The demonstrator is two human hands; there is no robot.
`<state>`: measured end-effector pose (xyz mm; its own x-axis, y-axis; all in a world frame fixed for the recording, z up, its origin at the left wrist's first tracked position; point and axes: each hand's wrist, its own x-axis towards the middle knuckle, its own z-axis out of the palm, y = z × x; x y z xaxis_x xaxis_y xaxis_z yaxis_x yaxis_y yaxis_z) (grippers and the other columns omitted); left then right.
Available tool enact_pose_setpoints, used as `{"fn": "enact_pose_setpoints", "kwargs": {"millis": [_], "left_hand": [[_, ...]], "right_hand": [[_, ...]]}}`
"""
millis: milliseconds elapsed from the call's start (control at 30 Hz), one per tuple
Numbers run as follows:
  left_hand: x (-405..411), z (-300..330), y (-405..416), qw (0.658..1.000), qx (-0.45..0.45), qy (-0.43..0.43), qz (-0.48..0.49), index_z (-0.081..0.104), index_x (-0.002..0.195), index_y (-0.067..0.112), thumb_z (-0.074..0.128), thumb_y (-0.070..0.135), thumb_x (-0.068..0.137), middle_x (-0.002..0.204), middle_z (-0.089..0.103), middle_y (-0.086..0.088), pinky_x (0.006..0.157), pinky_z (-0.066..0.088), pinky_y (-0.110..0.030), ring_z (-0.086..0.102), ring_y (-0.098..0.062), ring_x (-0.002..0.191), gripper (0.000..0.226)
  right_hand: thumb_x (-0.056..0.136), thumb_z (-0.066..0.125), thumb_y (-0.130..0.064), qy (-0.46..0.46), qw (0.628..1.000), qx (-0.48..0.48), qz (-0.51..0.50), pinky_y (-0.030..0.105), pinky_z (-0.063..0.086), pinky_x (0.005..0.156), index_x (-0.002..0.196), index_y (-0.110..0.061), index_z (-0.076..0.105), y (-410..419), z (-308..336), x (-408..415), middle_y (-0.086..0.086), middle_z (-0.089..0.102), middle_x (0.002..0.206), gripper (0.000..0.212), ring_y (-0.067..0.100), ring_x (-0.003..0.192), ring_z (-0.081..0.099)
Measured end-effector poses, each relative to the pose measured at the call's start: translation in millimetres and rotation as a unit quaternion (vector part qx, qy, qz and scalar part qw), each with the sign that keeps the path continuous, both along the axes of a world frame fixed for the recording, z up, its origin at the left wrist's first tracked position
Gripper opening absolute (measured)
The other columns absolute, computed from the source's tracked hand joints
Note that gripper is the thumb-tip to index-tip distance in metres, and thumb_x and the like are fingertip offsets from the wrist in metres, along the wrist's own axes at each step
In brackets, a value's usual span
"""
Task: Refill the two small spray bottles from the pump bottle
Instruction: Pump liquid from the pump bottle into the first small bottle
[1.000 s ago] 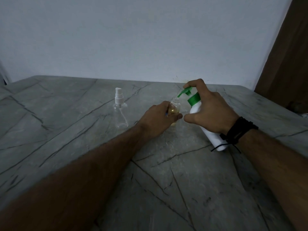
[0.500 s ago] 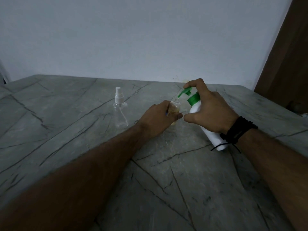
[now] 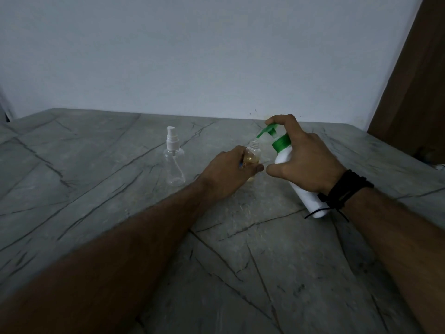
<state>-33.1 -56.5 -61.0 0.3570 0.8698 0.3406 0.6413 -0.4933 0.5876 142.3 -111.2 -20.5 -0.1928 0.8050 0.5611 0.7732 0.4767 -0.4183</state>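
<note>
pump nozzle over the open small bottle

the left hand (image 3: 226,172) has its grip wrapped around a small open bottle (image 3: 252,157) that stands on the grey veined table (image 3: 120,213). the bottle has no cap on, and yellowish liquid shows inside it above the fingers; how full it is below them is hidden by the hand.

the right hand (image 3: 305,165) has its grip closed around the white pump bottle (image 3: 301,189), which is tilted, its top leaning toward the small bottle and its base lower and nearer the person. whether the base touches the table cannot be told. the forefinger lies on top of the green pump head (image 3: 267,131), and the tip of the green nozzle sits just above the small bottle's open mouth. a dark corded band (image 3: 344,194) circles the right wrist, with a loose end hanging over the white bottle.

a second small bottle (image 3: 173,162), clear and with its white spray cap on, stands upright on the table to the left of the left hand, apart from it. it looks empty.
</note>
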Motion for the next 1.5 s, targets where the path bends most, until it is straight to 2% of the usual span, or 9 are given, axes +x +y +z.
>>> {"fn": "enact_pose_setpoints", "kwargs": {"millis": [233, 400, 800, 933, 1100, 1200, 1400, 1500], "left_hand": [[0.7, -0.6, 1.6, 1.000, -0.003, 0.002, 0.006, 0.053, 0.126, 0.020, 0.060, 0.050, 0.089, 0.120, 0.062, 0.002, 0.086, 0.047, -0.027, 0.056, -0.011, 0.101, 0.049], [-1.0, 0.5, -0.9, 1.000, 0.000, -0.008, -0.004, 0.054, 0.128, 0.018, 0.060, 0.048, 0.089, 0.120, 0.062, 0.002, 0.088, 0.047, -0.029, 0.058, -0.013, 0.104, 0.049], [0.0, 0.3, 0.5, 1.000, -0.005, -0.009, -0.003, 0.053, 0.128, 0.020, 0.060, 0.047, 0.090, 0.123, 0.062, 0.002, 0.082, 0.042, -0.024, 0.054, -0.008, 0.100, 0.048], [-0.5, 0.0, 0.2, 1.000, -0.006, -0.009, -0.004, 0.052, 0.130, 0.019, 0.060, 0.048, 0.089, 0.124, 0.061, 0.002, 0.086, 0.045, -0.026, 0.056, -0.012, 0.105, 0.050], [0.3, 0.3, 0.2, 1.000, -0.002, -0.001, -0.001, 0.052, 0.128, 0.019, 0.060, 0.048, 0.090, 0.123, 0.061, 0.002, 0.081, 0.041, -0.023, 0.052, -0.007, 0.098, 0.049], [-0.3, -0.2, 0.1, 1.000, -0.002, -0.005, -0.004, 0.052, 0.128, 0.019, 0.060, 0.048, 0.090, 0.123, 0.061, 0.002, 0.081, 0.041, -0.023, 0.052, -0.007, 0.098, 0.049], [0.9, 0.0, 0.5, 1.000, -0.003, -0.002, 0.001, 0.052, 0.129, 0.020, 0.060, 0.050, 0.089, 0.123, 0.062, 0.002, 0.082, 0.044, -0.024, 0.053, -0.007, 0.097, 0.050], [1.3, 0.8, 0.1, 1.000, -0.002, 0.000, 0.001, 0.051, 0.130, 0.019, 0.060, 0.048, 0.090, 0.125, 0.061, 0.002, 0.083, 0.042, -0.023, 0.054, -0.008, 0.100, 0.051]], "right_hand": [[0.065, 0.080, -0.018, -0.003, 1.000, 0.001, 0.003, 0.005, 0.036, 0.051, 0.126, -0.030, 0.043, 0.6, 0.8, -0.7, -0.015, 0.056, 0.070, 0.072, -0.007, 0.061, 0.056], [0.065, 0.078, -0.021, -0.002, 1.000, 0.005, 0.008, 0.006, 0.036, 0.052, 0.130, -0.032, 0.042, 0.8, -0.3, 0.2, -0.016, 0.056, 0.071, 0.076, -0.006, 0.060, 0.056], [0.065, 0.079, -0.021, -0.004, 1.000, 0.012, 0.010, 0.006, 0.038, 0.054, 0.132, -0.031, 0.042, 0.7, -0.8, -0.1, -0.016, 0.056, 0.072, 0.077, -0.006, 0.061, 0.056], [0.065, 0.079, -0.018, 0.000, 1.000, 0.006, 0.013, 0.005, 0.037, 0.052, 0.130, -0.029, 0.043, 0.5, -0.1, -0.4, -0.017, 0.054, 0.069, 0.075, -0.008, 0.060, 0.056], [0.065, 0.080, -0.022, 0.001, 1.000, 0.001, 0.007, 0.004, 0.036, 0.053, 0.130, -0.032, 0.042, 0.9, -0.5, -0.1, -0.018, 0.053, 0.072, 0.076, -0.010, 0.061, 0.055], [0.065, 0.079, -0.021, 0.000, 1.000, 0.002, 0.011, 0.004, 0.037, 0.054, 0.133, -0.034, 0.041, 0.8, -1.1, -0.1, -0.018, 0.055, 0.073, 0.080, -0.008, 0.062, 0.056], [0.064, 0.080, -0.021, -0.001, 1.000, 0.000, 0.004, 0.006, 0.036, 0.052, 0.127, -0.033, 0.042, 2.0, -1.3, 0.6, -0.015, 0.056, 0.071, 0.074, -0.001, 0.059, 0.056], [0.064, 0.079, -0.022, -0.002, 1.000, 0.001, 0.007, 0.006, 0.036, 0.053, 0.130, -0.034, 0.042, 1.8, -1.3, 0.5, -0.017, 0.056, 0.073, 0.076, -0.004, 0.060, 0.056]]}}
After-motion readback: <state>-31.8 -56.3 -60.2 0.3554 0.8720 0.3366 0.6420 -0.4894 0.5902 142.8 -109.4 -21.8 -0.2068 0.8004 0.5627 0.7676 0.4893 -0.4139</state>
